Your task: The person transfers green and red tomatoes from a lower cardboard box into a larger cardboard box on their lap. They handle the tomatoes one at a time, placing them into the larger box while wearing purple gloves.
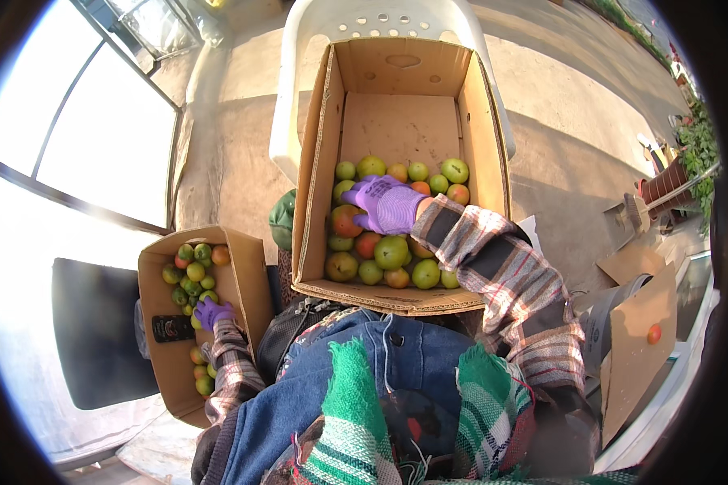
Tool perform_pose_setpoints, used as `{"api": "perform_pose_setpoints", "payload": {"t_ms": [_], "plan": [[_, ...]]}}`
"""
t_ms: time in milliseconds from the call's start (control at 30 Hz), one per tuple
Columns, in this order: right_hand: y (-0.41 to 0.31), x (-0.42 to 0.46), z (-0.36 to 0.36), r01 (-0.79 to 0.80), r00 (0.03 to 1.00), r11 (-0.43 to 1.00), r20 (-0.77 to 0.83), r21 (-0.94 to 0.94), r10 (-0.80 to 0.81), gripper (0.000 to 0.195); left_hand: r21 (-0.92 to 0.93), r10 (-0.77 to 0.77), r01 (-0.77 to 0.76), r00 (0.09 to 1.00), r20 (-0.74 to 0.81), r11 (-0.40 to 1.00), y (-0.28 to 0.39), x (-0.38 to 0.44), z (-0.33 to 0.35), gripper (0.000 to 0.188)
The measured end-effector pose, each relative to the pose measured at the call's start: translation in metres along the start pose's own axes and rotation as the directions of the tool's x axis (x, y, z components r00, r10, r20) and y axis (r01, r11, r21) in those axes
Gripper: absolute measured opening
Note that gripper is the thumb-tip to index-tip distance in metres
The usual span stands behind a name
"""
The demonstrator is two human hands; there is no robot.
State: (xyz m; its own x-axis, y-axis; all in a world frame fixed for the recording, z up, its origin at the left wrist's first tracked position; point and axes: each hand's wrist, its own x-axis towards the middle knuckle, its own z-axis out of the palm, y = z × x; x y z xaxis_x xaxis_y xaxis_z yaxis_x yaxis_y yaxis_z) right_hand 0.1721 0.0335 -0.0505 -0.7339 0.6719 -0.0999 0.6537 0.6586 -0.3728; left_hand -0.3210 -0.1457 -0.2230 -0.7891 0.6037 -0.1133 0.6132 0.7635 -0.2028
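A large cardboard box point(400, 124) stands before me, its near half holding green, yellowish and reddish tomatoes point(391, 252). Inside it, my right hand point(383, 201), in a purple glove, reaches over the fruit from the right. Its thumb and fingers are apart beside an orange-red tomato point(344, 220); whether they grip it cannot be made out. My left hand point(215, 313), also purple-gloved, is down in a smaller cardboard box point(249, 285) at my left. Its fingertips are among mostly green tomatoes point(193, 273), and its grip is unclear. A dark phone-like object point(173, 328) lies beside that hand.
The large box rests on a white plastic chair point(284, 130). A dark panel-like object point(100, 333) is beyond the smaller box. At right, one red tomato point(654, 333) sits on a cardboard surface point(637, 357). Farther off are a dustpan point(619, 221) and a potted plant point(697, 145).
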Motion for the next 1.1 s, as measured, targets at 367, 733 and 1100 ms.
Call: {"api": "perform_pose_setpoints", "payload": {"t_ms": [367, 733, 1100], "plan": [[-0.002, -0.002, -0.003, -0.006, 0.999, 1.000, 0.045, 0.017, 0.005, 0.045, 0.033, -0.085, 0.085, 0.996, 0.000, 0.996, -0.019, 0.011, -0.010, 0.073], [-0.003, -0.002, -0.005, -0.018, 0.997, 1.000, 0.072, -0.014, 0.019, 0.039, 0.111, -0.146, 0.134, 0.984, 0.107, 0.985, -0.016, 0.029, -0.025, 0.077], [0.000, -0.002, 0.000, -0.020, 0.997, 0.999, 0.077, -0.036, 0.023, 0.040, -0.010, -0.142, 0.143, 0.988, 0.059, 0.990, -0.017, 0.035, -0.006, 0.080]]}}
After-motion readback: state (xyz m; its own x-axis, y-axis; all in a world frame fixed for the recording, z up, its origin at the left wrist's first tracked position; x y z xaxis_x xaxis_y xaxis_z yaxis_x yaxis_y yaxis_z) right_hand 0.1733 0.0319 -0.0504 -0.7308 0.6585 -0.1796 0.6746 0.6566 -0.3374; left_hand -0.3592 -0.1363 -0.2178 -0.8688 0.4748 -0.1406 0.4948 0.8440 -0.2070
